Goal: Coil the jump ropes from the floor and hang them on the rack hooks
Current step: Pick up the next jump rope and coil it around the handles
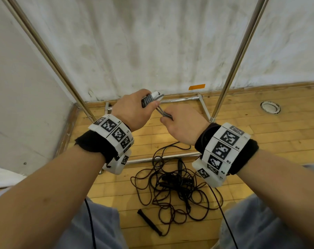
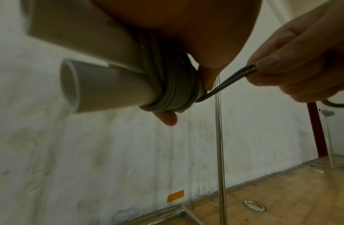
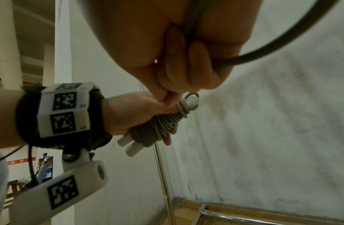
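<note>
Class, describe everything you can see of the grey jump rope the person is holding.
The grey jump rope has two white tube-like handles lying side by side, plastic by the look, with its grey cord wound in tight turns round both. The left hand grips this bundle in the air before the wall. A short doubled length of cord runs to the right hand, which pinches it.

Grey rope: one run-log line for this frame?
left hand: grips grey rope wound on paired white handles | right hand: pinches free end | black ropes: tangled on floor | hung: not yet

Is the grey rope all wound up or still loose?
Mostly wound: grey rope coils round its white handles; a short loop runs to the right hand.
</note>
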`<state>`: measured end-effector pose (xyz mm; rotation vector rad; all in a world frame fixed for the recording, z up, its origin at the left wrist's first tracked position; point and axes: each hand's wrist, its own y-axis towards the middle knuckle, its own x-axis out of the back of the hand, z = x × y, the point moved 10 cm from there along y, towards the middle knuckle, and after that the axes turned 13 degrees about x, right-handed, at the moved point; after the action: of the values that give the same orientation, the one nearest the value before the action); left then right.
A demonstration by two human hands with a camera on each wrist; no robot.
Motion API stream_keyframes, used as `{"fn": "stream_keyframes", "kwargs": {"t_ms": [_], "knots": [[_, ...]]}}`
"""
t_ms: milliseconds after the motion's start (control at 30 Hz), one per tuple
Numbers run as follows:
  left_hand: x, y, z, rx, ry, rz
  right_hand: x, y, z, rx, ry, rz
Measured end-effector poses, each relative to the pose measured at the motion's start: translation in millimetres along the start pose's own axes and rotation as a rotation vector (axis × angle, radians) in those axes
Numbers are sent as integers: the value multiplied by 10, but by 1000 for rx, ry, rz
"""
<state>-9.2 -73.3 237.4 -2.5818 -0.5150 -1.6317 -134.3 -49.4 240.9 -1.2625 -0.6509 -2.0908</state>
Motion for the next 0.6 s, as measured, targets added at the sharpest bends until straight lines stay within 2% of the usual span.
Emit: {"fn": "stream_keyframes", "kwargs": {"t_ms": [133, 300, 467, 600], "knots": [[-64, -1, -10, 1, 81, 23, 56, -28, -17, 3, -65, -20], [-213, -75, -61, -48, 157, 144, 151, -19, -70, 5, -164, -15], [-351, -186, -111, -63, 230, 220, 134, 14, -31, 80, -275, 73], [-334, -285, -198, -110, 212, 220, 104, -9, 12, 129, -308, 87]]}}
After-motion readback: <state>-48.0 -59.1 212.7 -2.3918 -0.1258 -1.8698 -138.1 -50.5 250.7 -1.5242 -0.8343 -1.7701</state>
